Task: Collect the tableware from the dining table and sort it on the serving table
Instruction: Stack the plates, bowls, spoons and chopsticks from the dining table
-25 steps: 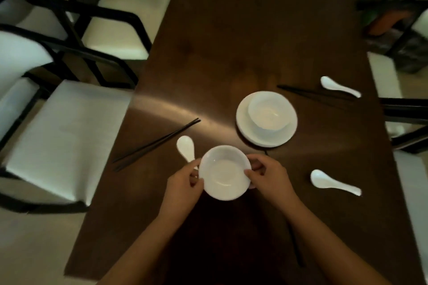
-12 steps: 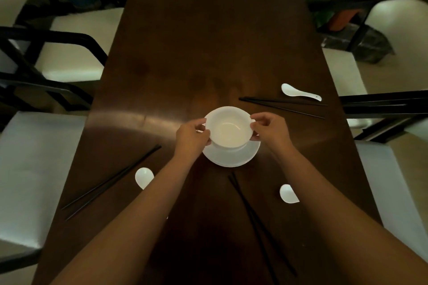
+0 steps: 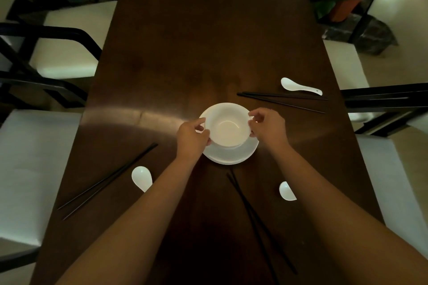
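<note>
Glossy white ceramic bowl (image 3: 228, 126) and plate (image 3: 231, 156) on a dark, polished wooden table (image 3: 208, 41).

A white bowl (image 3: 228, 126) sits upright on a white plate (image 3: 231, 155) mid-table. Three white soup spoons (image 3: 301, 87) (image 3: 141, 177) (image 3: 286, 191) and three pairs of black chopsticks (image 3: 281, 99) (image 3: 107, 180) (image 3: 259, 224) lie scattered around.

You are looking at a dining room in a home: cushioned chairs (image 3: 67, 53) are lining both long edges of a dark wooden tabletop (image 3: 208, 41), and potted plants (image 3: 342, 4) are sitting beyond its far corners.
</note>
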The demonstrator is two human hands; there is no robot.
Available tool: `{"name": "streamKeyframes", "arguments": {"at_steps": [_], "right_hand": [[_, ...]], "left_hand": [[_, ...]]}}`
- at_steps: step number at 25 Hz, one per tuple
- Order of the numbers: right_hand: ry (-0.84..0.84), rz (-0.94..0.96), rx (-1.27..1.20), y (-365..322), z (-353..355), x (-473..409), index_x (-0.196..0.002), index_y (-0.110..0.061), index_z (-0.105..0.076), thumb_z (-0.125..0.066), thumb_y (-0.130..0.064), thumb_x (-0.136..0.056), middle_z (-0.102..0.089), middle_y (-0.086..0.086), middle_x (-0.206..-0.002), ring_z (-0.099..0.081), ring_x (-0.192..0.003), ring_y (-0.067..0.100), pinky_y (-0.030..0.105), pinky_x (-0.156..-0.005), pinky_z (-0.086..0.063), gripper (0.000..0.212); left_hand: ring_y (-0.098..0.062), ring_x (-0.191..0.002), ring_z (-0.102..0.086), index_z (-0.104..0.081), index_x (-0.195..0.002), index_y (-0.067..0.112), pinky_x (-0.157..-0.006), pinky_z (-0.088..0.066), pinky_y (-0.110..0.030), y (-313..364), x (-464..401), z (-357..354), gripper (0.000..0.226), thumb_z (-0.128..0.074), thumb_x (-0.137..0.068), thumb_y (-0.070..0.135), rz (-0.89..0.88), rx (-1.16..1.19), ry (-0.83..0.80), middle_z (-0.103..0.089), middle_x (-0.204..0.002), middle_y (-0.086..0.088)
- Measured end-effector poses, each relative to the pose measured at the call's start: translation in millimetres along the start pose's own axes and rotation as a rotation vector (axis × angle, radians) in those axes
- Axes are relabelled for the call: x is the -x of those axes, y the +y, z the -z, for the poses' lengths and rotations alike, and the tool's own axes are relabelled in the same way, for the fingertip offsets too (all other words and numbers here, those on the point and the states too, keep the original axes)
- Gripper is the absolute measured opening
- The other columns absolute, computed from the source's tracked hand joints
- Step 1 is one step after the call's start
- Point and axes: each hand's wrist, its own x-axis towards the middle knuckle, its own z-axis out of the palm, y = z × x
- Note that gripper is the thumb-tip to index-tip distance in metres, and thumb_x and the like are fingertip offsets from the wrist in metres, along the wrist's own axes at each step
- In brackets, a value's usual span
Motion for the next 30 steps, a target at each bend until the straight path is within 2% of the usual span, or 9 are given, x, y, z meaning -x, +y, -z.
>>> {"name": "streamKeyframes", "arguments": {"at_steps": [4,8,11,13,15,18,21,24,30], "right_hand": [[-0.038,-0.014,-0.010,2,-1,5,-0.107,-0.014,-0.064,-0.062,-0.010,-0.084,-0.063,0.011,-0.100,-0.064,-0.067,0.018,0.015,-0.057,-0.047,0.023],[0.046,-0.033,-0.004,-3,2,22,-0.110,-0.011,-0.062,-0.062,-0.012,-0.084,-0.065,0.011,-0.102,-0.062,-0.076,0.017,0.029,-0.074,-0.053,0.026],[0.183,0.156,0.029,-13,-15,58,-0.100,-0.013,-0.065,-0.062,-0.016,-0.083,-0.066,0.006,-0.096,-0.060,-0.082,0.016,0.027,-0.071,-0.048,0.018],[0.050,0.226,0.004,-18,-47,91,-0.094,-0.014,-0.066,-0.064,-0.017,-0.081,-0.067,0.004,-0.090,-0.061,-0.080,0.016,0.029,-0.074,-0.050,0.013],[-0.207,0.188,0.055,-19,-90,122,-0.096,-0.014,-0.066,-0.068,-0.021,-0.079,-0.068,0.005,-0.089,-0.062,-0.082,0.018,0.029,-0.077,-0.048,0.018],[-0.479,0.101,0.193,-16,-145,155,-0.107,-0.014,-0.064,-0.069,-0.028,-0.079,-0.069,0.005,-0.097,-0.063,-0.090,0.018,0.025,-0.077,-0.045,0.032],[-0.513,0.087,0.262,-19,-173,170,-0.105,-0.014,-0.064,-0.065,-0.028,-0.083,-0.069,0.003,-0.097,-0.064,-0.087,0.016,0.028,-0.075,-0.049,0.026],[-0.515,0.104,0.285,-29,-184,175,-0.096,-0.015,-0.065,-0.061,-0.027,-0.087,-0.069,0.004,-0.094,-0.064,-0.082,0.017,0.029,-0.072,-0.051,0.016],[-0.563,-0.063,-0.055,-27,-154,171,-0.094,-0.011,-0.068,-0.067,-0.018,-0.082,-0.069,0.005,-0.087,-0.065,-0.074,0.015,0.029,-0.070,-0.057,0.013]], "left_hand": [[-0.009,-0.054,-0.062,-0.060,-0.121,0.014,-0.056,-0.051,-0.012,-1,3,2,0.037,-0.063,-0.084,0.008,0.010,0.002,-0.005,-0.061,-0.069,0.002],[-0.018,-0.070,-0.067,-0.059,-0.121,0.014,-0.067,-0.057,-0.025,-3,13,10,0.033,-0.060,-0.088,0.017,0.069,0.123,-0.009,-0.062,-0.092,-0.004],[-0.014,-0.069,-0.066,-0.063,-0.109,0.016,-0.065,-0.056,-0.026,-31,32,41,0.021,-0.053,-0.091,0.022,0.101,0.244,0.086,-0.065,-0.093,-0.004],[-0.011,-0.066,-0.064,-0.064,-0.100,0.014,-0.063,-0.053,-0.025,-63,52,67,0.015,-0.053,-0.091,0.021,0.158,0.310,0.225,-0.066,-0.088,-0.005],[-0.015,-0.076,-0.064,-0.063,-0.093,0.015,-0.071,-0.055,-0.033,-98,72,90,0.010,-0.055,-0.090,0.020,0.284,0.276,0.347,-0.066,-0.095,-0.009],[-0.020,-0.089,-0.065,-0.064,-0.095,0.012,-0.086,-0.053,-0.043,-133,86,106,0.013,-0.060,-0.087,0.021,0.503,0.137,0.320,-0.068,-0.091,-0.006],[-0.014,-0.076,-0.067,-0.068,-0.085,0.013,-0.081,-0.056,-0.038,-142,85,109,0.007,-0.063,-0.085,0.019,0.538,0.080,0.208,-0.068,-0.075,0.003],[-0.017,-0.072,-0.068,-0.066,-0.071,0.018,-0.079,-0.057,-0.038,-140,80,104,0.013,-0.066,-0.083,0.015,0.508,0.029,0.110,-0.069,-0.076,-0.003],[-0.015,-0.078,-0.065,-0.067,-0.093,0.006,-0.055,-0.054,-0.018,-123,93,103,0.010,-0.058,-0.088,0.008,0.518,0.452,-0.015,-0.068,-0.086,-0.008]]}}
